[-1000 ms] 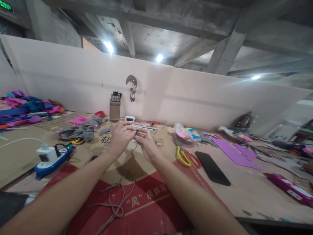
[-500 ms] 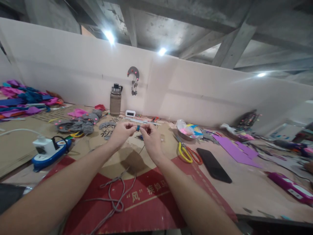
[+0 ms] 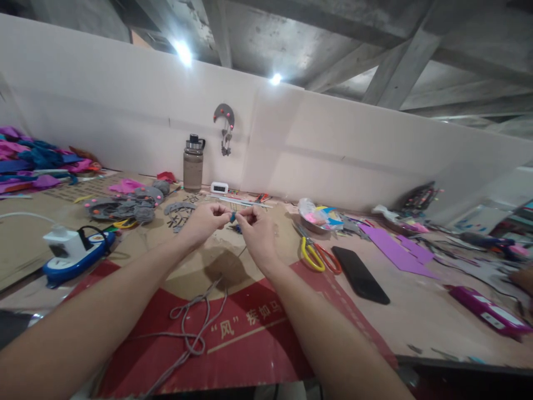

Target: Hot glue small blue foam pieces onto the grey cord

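Note:
Between my fingertips is a small dark teal piece [image 3: 232, 217], too small to make out its kind. My left hand [image 3: 207, 221] pinches its left side. From the right, my right hand [image 3: 257, 229] grips it with thumb and forefinger. Both hands are held over the tan and red cardboard sheet [image 3: 258, 344]. Nearer to me a loose grey cord [image 3: 195, 333] lies in loops on the red part. Grey cut-out pieces [image 3: 180, 209] lie just beyond my left hand. Scissors [image 3: 316, 255] with yellow and orange handles rest to the right of my right forearm.
A black phone [image 3: 360, 275] and purple sheets [image 3: 395, 250] lie to the right, near a magenta device [image 3: 487, 311]. A bowl [image 3: 318, 225] stands behind the scissors. At left is a blue power strip [image 3: 79, 266]. A water bottle [image 3: 193, 169] and small clock [image 3: 219, 188] stand by the wall.
The view has shifted slightly, so the table things sit a little higher and further left. Both hands keep their pinch on the teal piece, which appears slightly turned.

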Demonstrator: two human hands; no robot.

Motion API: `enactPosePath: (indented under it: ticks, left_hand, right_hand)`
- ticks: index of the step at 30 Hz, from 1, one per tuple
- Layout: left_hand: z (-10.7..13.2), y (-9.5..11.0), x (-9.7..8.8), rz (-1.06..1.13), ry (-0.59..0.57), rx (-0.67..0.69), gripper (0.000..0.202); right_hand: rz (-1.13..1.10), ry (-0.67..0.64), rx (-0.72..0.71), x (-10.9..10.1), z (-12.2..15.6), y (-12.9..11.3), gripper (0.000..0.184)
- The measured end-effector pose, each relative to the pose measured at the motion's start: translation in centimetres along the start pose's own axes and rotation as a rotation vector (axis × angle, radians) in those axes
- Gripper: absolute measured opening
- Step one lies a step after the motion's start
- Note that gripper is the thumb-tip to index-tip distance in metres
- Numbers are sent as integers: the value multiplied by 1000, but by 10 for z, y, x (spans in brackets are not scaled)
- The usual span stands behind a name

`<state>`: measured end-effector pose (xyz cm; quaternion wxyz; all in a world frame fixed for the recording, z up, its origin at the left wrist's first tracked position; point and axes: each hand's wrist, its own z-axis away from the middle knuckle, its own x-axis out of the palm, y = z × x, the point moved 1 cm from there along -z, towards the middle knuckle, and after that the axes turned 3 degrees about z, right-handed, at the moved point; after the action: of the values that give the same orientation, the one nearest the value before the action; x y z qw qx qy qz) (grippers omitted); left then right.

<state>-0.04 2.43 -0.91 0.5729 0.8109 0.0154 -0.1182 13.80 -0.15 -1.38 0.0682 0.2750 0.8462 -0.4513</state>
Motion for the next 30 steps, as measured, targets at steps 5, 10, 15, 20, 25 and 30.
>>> enactPosePath:
  ticks: [5,10,15,20,25,30]
  left_hand:
    - [0,1,-1,-73,-22,36,14]
    - [2,7,-4,-246,-53,113,14]
    - [6,14,-2,-336,-79,167,12]
    - [5,14,-4,-294,-131,168,16]
    - [-1,7,-8,22,-230,55,23]
    - [-1,6,-7,85,-208,24,27]
  right_hand:
    - [44,17,-16,0,0,2,14]
    - [48,-3,-3,0,0,2,18]
    - [70,-63,10,1,-1,4,15]
    - [82,-52,40,0,-1,2,13]
    - [90,-40,36,-1,-2,5,13]
    - [89,-62,4,-2,-2,7,13]
